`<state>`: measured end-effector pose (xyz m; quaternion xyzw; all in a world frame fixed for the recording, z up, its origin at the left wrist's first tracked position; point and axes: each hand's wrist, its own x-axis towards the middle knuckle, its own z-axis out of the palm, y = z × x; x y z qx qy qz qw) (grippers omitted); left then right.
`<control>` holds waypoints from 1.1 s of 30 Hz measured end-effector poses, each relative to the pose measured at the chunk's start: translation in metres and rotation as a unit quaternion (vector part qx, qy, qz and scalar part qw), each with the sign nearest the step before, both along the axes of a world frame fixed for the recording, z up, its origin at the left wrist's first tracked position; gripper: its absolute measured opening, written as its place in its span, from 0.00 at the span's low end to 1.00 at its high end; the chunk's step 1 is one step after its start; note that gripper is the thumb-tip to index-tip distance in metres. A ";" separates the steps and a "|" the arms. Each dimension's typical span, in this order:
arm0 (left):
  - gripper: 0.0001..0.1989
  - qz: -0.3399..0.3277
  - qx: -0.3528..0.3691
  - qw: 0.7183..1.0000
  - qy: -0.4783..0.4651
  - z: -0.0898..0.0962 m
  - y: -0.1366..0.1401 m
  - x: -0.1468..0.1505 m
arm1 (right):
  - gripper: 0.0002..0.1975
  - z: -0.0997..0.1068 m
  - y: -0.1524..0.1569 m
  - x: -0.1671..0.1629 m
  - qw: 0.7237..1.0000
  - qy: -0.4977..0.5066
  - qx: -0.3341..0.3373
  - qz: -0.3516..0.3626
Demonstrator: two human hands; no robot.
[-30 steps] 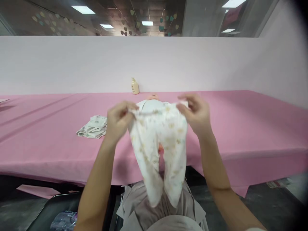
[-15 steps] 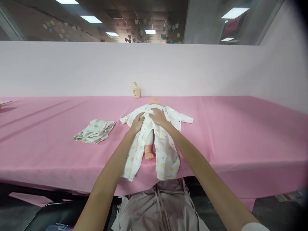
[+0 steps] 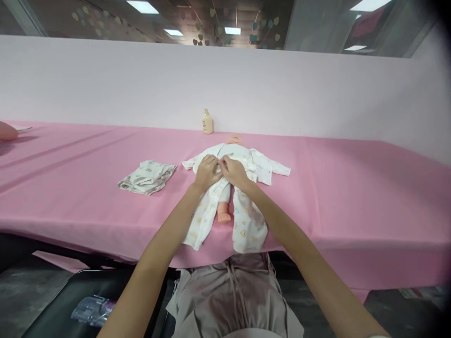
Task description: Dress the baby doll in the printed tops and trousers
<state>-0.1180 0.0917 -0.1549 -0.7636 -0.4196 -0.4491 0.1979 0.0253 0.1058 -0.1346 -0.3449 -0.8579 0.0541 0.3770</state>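
A baby doll lies on its back on the pink-covered table, its foot (image 3: 223, 213) showing between the legs of patterned baby pants (image 3: 250, 232). A white long-sleeved baby shirt (image 3: 264, 164) spreads out under and around its upper body. At the top of the pants my left hand (image 3: 207, 173) and my right hand (image 3: 235, 172) meet, fingers bent and pinched on the cloth. The fingertips nearly touch, and the exact bit of fabric between them is partly hidden. The doll's head (image 3: 234, 140) points toward the wall.
A folded printed cloth (image 3: 148, 177) lies to the left. Against the white wall stands a cream pump bottle (image 3: 207, 122). A black chair (image 3: 66, 300) with a clear plastic item (image 3: 92, 310) is at lower left. The pink table cover (image 3: 352, 188) extends right.
Both hands have come together over the top of the pants. Their fingers went from lying flat to pinching the cloth. The camera view has shifted slightly.
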 end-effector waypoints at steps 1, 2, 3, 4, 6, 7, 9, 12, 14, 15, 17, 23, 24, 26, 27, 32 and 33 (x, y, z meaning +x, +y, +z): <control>0.11 0.000 -0.007 1.000 0.006 0.001 0.000 0.001 | 0.12 -0.001 -0.001 0.004 1.000 0.012 -0.009 0.003; 0.14 -0.001 -0.014 1.000 0.007 0.003 0.000 0.001 | 0.12 -0.001 -0.001 0.007 1.000 0.023 -0.018 0.011; 0.16 -0.004 -0.020 1.000 0.006 0.006 -0.001 0.000 | 0.12 -0.001 -0.001 0.010 0.999 0.031 -0.028 0.022; 0.17 -0.011 -0.030 0.999 0.003 0.009 -0.001 -0.001 | 0.13 0.000 0.000 0.013 0.998 0.033 -0.038 0.036; 0.18 -0.032 -0.075 0.996 -0.020 0.020 -0.004 -0.003 | 0.15 0.002 0.002 0.018 0.996 0.020 -0.054 0.065; 0.18 -0.040 -0.108 0.992 -0.047 0.027 -0.006 -0.005 | 0.18 0.002 0.003 0.019 0.996 0.009 -0.054 0.074; 0.20 -0.053 -0.179 0.973 -0.134 0.041 -0.009 -0.007 | 0.23 0.003 0.004 0.020 0.995 -0.004 -0.048 0.092; 0.23 -0.096 -0.273 0.920 -0.265 0.060 -0.014 -0.006 | 0.20 0.003 0.006 0.017 0.985 0.057 -0.083 0.142; 0.23 -0.137 -0.310 0.895 -0.290 0.065 -0.017 -0.002 | 0.13 0.004 0.007 0.017 0.957 0.159 -0.165 0.177; 0.22 -0.152 -0.312 0.894 -0.283 0.065 -0.018 0.001 | 0.11 0.006 0.008 0.017 0.934 0.216 -0.214 0.185; 0.19 -0.165 -0.296 0.907 -0.251 0.059 -0.019 0.008 | 0.09 0.010 0.010 0.020 0.877 0.311 -0.312 0.193; 0.15 -0.224 -0.402 0.819 -0.343 0.028 -0.009 0.009 | 0.10 0.012 0.015 0.025 0.734 0.418 -0.494 0.207; 0.15 -0.252 -0.421 0.780 -0.388 0.024 -0.006 0.007 | 0.12 0.012 0.015 0.025 0.728 0.414 -0.504 0.211; 0.16 -0.297 -0.422 0.720 -0.464 0.019 -0.003 0.005 | 0.16 0.012 0.015 0.024 0.718 0.400 -0.524 0.223; 0.16 -0.309 -0.410 0.704 -0.491 0.018 -0.002 0.004 | 0.17 0.013 0.013 0.025 0.711 0.394 -0.534 0.233; 0.12 -0.274 -0.331 0.679 -0.595 0.020 0.002 0.012 | 0.08 0.022 -0.003 0.035 0.708 0.297 -0.561 0.308; 0.12 -0.265 -0.321 0.678 -0.606 0.021 0.002 0.014 | 0.08 0.023 -0.005 0.037 0.720 0.259 -0.565 0.308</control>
